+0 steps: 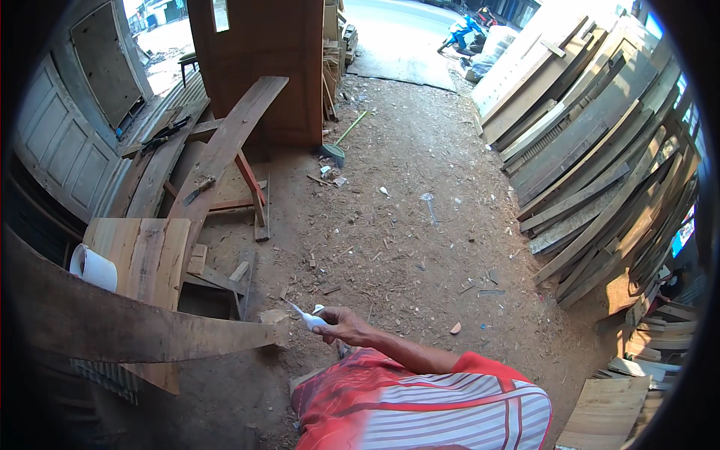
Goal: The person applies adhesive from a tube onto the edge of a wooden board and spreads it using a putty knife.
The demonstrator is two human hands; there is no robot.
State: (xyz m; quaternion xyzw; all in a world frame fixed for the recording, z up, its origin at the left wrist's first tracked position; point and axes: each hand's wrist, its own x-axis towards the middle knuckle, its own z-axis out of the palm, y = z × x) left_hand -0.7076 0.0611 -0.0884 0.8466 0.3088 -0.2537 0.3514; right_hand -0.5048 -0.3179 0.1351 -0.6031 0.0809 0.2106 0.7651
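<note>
Sawdust-strewn dirt floor (405, 225) (planks (600, 150) stacked right); one of the hands (341, 326) grips perhaps a white tube (307, 319).

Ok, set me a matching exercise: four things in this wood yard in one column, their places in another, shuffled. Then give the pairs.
Things:
1. small white nozzle bottle
2. white roll
3. stacked planks
4. blue vehicle

Places:
A. leaning along the right side of the yard
B. on the light wooden board at the left
C. far off at the top, by the paved road
D. in the hand reaching in from the lower edge

Pairs: 1-D, 2-B, 3-A, 4-C

Which of the person's hands it is cannot be told for sure.
</note>
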